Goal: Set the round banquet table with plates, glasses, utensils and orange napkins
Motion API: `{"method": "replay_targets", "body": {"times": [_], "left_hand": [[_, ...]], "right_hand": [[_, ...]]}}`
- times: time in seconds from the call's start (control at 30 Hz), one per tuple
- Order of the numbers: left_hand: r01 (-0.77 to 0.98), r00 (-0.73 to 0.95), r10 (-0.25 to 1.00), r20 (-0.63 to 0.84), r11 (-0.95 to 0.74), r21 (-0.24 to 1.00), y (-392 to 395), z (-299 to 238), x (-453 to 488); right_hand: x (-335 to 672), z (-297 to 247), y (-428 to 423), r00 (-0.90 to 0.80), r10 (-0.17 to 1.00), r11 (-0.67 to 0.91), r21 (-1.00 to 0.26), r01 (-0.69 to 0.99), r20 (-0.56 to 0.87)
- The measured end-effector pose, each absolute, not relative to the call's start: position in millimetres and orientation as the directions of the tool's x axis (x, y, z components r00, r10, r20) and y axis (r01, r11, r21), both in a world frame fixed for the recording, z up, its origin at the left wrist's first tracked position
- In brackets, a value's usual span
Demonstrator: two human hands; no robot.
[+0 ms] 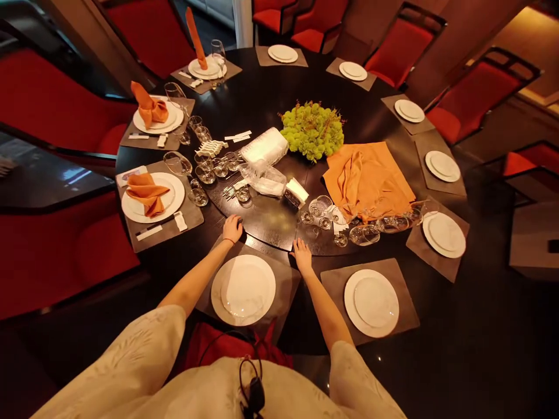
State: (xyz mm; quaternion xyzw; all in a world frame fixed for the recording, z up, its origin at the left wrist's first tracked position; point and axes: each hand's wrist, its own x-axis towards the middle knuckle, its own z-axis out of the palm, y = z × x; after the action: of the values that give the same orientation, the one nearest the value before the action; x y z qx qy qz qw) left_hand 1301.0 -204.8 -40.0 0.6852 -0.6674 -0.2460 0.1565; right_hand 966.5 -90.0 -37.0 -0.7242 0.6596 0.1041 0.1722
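Observation:
My left hand (233, 228) rests at the edge of the dark round turntable (271, 224), fingers pointing forward and slightly curved, with nothing visible in them. On the turntable's front rim lies my right hand (301, 254), its fingers spread apart. Between my forearms, a small white plate (245, 294) sits on a larger white plate (262, 311) over a grey placemat (283, 285). Ahead of my left hand are small glasses (243, 194) and clear plastic wrapping (264, 177). Beyond my right hand stand a holder with white paper (297, 192) and several stemmed glasses (321, 206).
Orange napkins (371, 180) lie piled at the turntable's right, beside a green plant centrepiece (312, 131). A white wrapped stack (264, 146) lies left of it. A folded orange napkin (148, 193) tops a left-hand plate. Red chairs (402, 49) surround the table.

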Motion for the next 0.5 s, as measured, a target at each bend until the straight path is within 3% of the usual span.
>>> {"method": "replay_targets", "body": {"times": [0.2, 0.3, 0.4, 0.5], "left_hand": [[-0.921, -0.081, -0.977, -0.196, -0.002, 0.389, -232.4, -48.6, 1305.2], [-0.917, -0.284, -0.927, -0.244, 0.187, 0.353, -233.5, -54.6, 1320.0], [-0.813, -0.557, -0.778, -0.291, 0.441, 0.380, -234.8, -58.8, 1332.4], [-0.737, -0.672, -0.661, -0.333, 0.556, 0.384, -239.7, -60.2, 1335.7]], "right_hand": [[933.0, -42.0, -77.7, 0.101, -0.926, -0.045, -0.157, -0.987, -0.364], [911.1, -32.1, -83.9, 0.037, -0.934, 0.049, -0.231, -0.972, -0.354], [889.5, -19.7, -124.8, -0.166, -0.932, 0.299, -0.426, -0.854, -0.322], [873.9, -14.0, -190.0, -0.482, -0.846, 0.481, -0.718, -0.502, -0.230]]}}
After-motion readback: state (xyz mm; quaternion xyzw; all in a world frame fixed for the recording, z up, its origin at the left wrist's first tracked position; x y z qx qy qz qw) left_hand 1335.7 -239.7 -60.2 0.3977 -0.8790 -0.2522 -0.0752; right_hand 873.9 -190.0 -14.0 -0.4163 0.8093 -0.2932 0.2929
